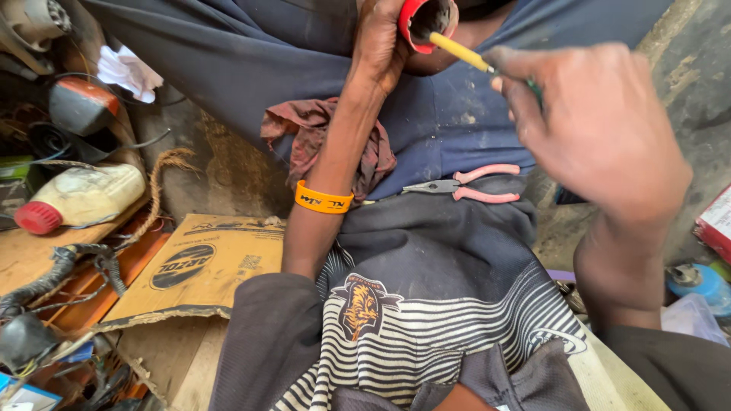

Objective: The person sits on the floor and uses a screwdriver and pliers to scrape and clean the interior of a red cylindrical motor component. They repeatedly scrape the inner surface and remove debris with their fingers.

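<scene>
The person sits with the legs stretched out, and the work is held up in front of the body, over the lap. The left hand (pixel 381 42) is closed around a red round part (pixel 415 27), a kind of cup or housing with a dark, dirty inside, and it holds it with the open mouth turned toward the right hand (pixel 598 125). The right hand has its fingers closed on a thin tool with a yellow shaft (pixel 461 52), probably a small screwdriver, and the tip of this tool is already inside the mouth of the red part. So I judge that the work is in the middle: the tool has reached the inside, but I cannot see what it touches there, and nothing seems to be taken out or put down yet. A pair of pliers with pink handles (pixel 464 186) lies on the dark blue cloth of the lap, just below the hands, not in use now. A reddish rag (pixel 312 133) lies beside the left forearm, which wears an orange wristband (pixel 324 200). On the left, on the floor, there is a piece of cardboard (pixel 198 266) and a white bottle with red cap (pixel 76 198), well apart from the hands.
</scene>
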